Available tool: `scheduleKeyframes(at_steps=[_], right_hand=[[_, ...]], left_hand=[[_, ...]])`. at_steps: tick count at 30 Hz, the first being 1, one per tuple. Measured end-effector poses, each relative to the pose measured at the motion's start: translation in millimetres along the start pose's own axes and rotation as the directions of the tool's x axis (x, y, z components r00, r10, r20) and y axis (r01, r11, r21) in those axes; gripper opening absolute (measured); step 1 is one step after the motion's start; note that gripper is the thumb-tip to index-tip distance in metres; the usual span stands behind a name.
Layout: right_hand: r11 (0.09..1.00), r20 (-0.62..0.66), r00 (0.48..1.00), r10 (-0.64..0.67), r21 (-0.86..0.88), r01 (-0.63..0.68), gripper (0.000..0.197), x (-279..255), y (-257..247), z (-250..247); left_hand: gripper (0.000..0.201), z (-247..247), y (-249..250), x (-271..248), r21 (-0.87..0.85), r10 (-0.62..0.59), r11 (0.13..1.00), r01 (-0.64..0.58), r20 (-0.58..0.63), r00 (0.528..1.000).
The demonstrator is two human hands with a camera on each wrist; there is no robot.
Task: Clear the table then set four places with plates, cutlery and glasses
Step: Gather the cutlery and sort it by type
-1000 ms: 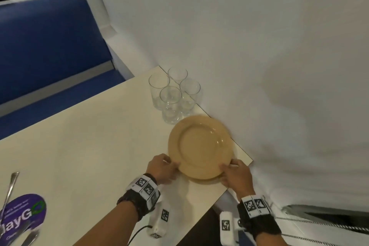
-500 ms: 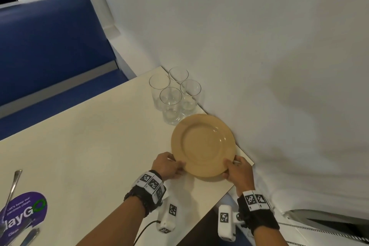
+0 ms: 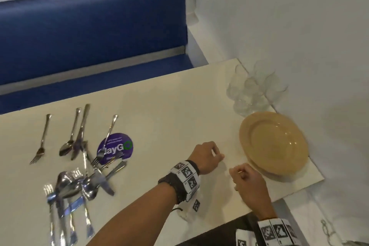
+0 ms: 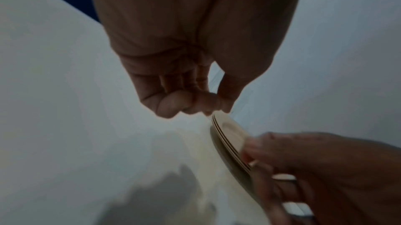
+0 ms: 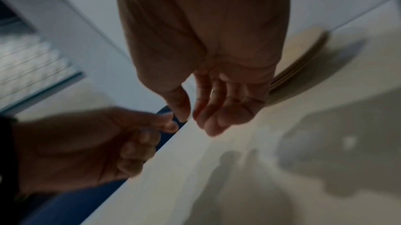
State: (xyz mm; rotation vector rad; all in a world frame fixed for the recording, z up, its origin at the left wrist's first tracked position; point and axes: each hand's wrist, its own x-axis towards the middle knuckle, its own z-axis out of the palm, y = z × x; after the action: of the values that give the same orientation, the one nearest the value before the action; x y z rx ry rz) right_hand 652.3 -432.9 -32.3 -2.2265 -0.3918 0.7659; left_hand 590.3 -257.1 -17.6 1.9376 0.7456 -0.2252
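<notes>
We see a blue bench (image 3: 89, 32) running along the far edge of the tabletop (image 3: 159, 118), white wall (image 3: 289, 26) along its right edge.

Stack of tan plates (image 3: 274, 142) sits flat at the right edge of the tabletop, near its near-right corner. Wrist views show several rims (image 5: 303, 62) stacked. Nothing touches the stack in the head view.

Cluster of clear glasses (image 3: 253, 90) stands upright in the far-right corner, just beyond the plates, blurred; count unclear.

Cutlery pile (image 3: 79, 183) lies near the left part of the tabletop toward the near edge: forks, spoons, knives crossed over each other. Beyond it, loose pieces laid roughly parallel: a fork (image 3: 40, 144), a spoon (image 3: 69, 136), a knife (image 3: 79, 132), another fork (image 3: 105, 142) lying across a round purple sticker (image 3: 115, 149).

Left hand (image 3: 207, 156) hovers over the tabletop just left of the plates, fingers curled in, thumb against them, holding nothing we can see. The left wrist view (image 4: 184, 91) shows the same curl.

Right hand (image 3: 249, 183) is near the near edge, just beside the stack, apart from it, fingers loosely bent, empty. In the right wrist view (image 5: 217, 100) its fingers hang relaxed over bare tabletop.

Both wrists wear black bands with square marker tags (image 3: 187, 175).
</notes>
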Motion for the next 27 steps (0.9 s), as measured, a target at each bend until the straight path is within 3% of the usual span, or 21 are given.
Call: scheduleKeyframes(at_steps=[2,6,11,18,23,27], right_hand=[[0.987,0.123,0.989,-0.086,-0.123,0.101,0.013,-4.8,-26.2,33.9],[0.923,0.344,0.932,-0.110,-0.313,0.225,0.011,-18.7,-63.3,101.3],[0.878,0.437,0.898,-0.052,-0.408,0.250,0.014,-47.3,-84.2,177.3],[0.827,0.356,0.934,-0.039,-0.513,0.229,0.027,-95.1,-90.8,257.8],[0.850,0.235,0.972,0.004,-0.513,0.121,0.029,-126.1,-97.9,282.3],[0.851,0.268,0.959,0.096,-0.522,0.060,0.026,-148.2,-99.9,291.2]], left_hand=[[0.020,-18.1,-21.9,-24.0,0.049,0.016,0.999,-0.015,-0.008,1.000],[0.024,-61.3,-76.3,-81.2,0.056,-0.001,0.998,0.003,-0.037,0.999],[0.026,-132.8,-161.9,-169.6,0.003,-0.033,0.999,0.034,-0.168,0.985],[0.025,-237.1,-283.2,-268.3,-0.044,-0.079,0.997,0.069,-0.298,0.951],[0.023,-283.3,-343.0,-287.2,0.004,-0.126,0.991,0.136,-0.336,0.934],[0.022,-302.1,-366.1,-289.2,0.001,-0.135,0.990,0.143,-0.322,0.937]])
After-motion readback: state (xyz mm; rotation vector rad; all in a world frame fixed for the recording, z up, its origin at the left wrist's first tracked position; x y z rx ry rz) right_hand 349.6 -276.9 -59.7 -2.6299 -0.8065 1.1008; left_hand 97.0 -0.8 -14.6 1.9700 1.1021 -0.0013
